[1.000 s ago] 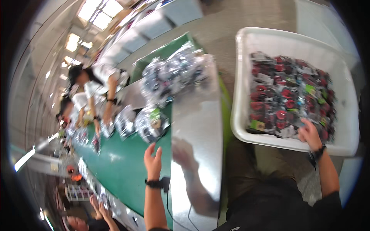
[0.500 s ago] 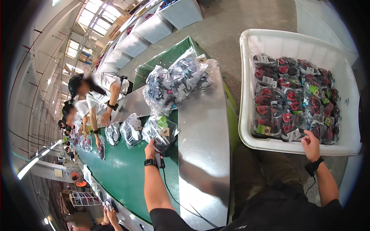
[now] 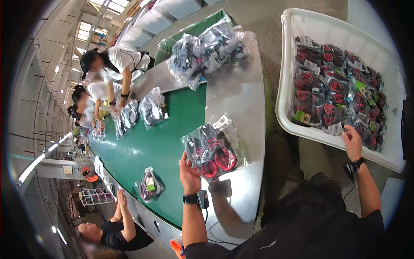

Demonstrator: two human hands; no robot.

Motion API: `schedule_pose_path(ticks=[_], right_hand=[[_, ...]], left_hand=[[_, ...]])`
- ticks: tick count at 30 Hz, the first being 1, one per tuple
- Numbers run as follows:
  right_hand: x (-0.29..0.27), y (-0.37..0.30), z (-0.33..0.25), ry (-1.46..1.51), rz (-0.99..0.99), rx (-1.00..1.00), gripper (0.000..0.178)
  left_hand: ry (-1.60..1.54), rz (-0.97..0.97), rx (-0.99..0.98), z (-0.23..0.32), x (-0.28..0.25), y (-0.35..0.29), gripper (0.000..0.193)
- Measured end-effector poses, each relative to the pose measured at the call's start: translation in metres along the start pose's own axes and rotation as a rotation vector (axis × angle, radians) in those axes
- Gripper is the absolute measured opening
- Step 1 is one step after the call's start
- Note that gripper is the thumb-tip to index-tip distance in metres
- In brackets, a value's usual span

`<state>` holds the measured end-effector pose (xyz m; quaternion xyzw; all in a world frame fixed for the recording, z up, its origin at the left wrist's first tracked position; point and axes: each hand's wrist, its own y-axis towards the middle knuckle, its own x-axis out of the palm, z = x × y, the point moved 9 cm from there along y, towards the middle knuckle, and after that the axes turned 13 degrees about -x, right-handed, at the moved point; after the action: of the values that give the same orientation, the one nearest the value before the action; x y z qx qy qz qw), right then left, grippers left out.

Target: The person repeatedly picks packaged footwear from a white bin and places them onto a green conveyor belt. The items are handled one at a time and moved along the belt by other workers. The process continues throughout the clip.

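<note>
My left hand point(image 3: 189, 175) has its fingers along the left edge of a clear plastic bag of shoes point(image 3: 215, 155), black with red linings. The bag appears raised above the metal edge of the table, with a shadow under it; its thumb-side grip is partly hidden. My right hand point(image 3: 352, 144) is at the near rim of a white tote point(image 3: 297, 129), fingers curled together; what they hold, if anything, I cannot make out. Rows of bagged black-and-red shoes point(image 3: 334, 93) fill the tote's bottom.
On the green belt point(image 3: 172, 129) lie a bag with a green tag point(image 3: 148, 185) and a grey-white bagged pair point(image 3: 153, 108). More bags point(image 3: 207, 52) are piled at the table's far end. Co-workers point(image 3: 123, 64) stand along the far side; another person point(image 3: 116, 231) is at lower left.
My left hand has brought a bag of shoes right, from the belt toward the metal edge, and red linings now face up. My right hand stays at the tote rim. The view has shifted.
</note>
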<state>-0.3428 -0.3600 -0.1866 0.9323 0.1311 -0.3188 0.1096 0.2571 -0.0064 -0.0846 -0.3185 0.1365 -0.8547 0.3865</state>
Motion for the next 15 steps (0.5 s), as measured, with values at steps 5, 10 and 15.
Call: schedule_pose_path(ticks=[5,10,15], right_hand=[[0.011,0.009,-0.036,0.284,0.009,-0.044,0.03],[0.053,0.002,-0.133,0.662,-0.282,-0.066,0.033],[0.096,-0.036,-0.217,1.181,-0.673,0.179,0.068]], left_hand=[[0.567,0.102,0.067,-0.009,0.052,-0.015,0.086],[0.502,-0.055,-0.121,-0.049,0.126,-0.021,0.077],[0.486,-0.199,-0.228,-0.106,0.204,-0.036,0.071]])
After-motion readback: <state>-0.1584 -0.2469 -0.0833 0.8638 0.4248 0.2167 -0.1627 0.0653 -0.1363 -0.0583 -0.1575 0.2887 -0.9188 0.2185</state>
